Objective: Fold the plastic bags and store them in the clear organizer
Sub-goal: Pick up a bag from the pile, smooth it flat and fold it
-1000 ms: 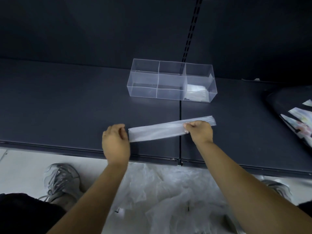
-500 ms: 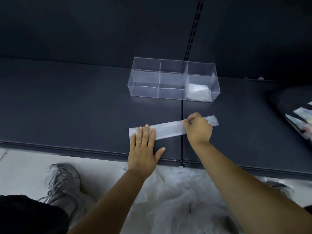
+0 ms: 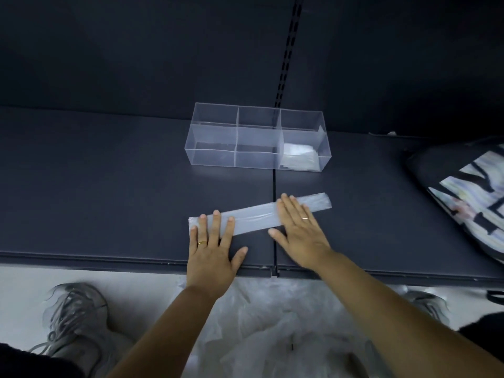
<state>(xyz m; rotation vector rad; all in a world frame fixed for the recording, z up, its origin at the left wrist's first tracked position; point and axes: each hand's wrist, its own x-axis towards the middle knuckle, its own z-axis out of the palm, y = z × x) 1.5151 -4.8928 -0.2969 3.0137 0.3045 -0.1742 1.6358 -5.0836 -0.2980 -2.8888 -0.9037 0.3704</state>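
Observation:
A translucent plastic bag [image 3: 255,216], folded into a long narrow strip, lies slanted on the dark shelf [image 3: 109,192]. My left hand [image 3: 211,246] rests flat with spread fingers on the strip's left end. My right hand [image 3: 300,230] lies flat, fingers apart, across the strip right of its middle. Behind them stands the clear organizer [image 3: 234,140] with several compartments. A folded bag [image 3: 298,156] lies in its right-hand compartment.
A heap of loose plastic bags [image 3: 272,331] lies on the floor below the shelf edge, between my grey shoes [image 3: 73,317]. A dark bag with a pale print [image 3: 469,197] sits on the shelf at the right. A slotted upright [image 3: 286,50] runs up the back wall.
My left hand went from a closed grip at the strip's left end to lying flat on it. My right hand let go of its pinch and now presses flat on the strip.

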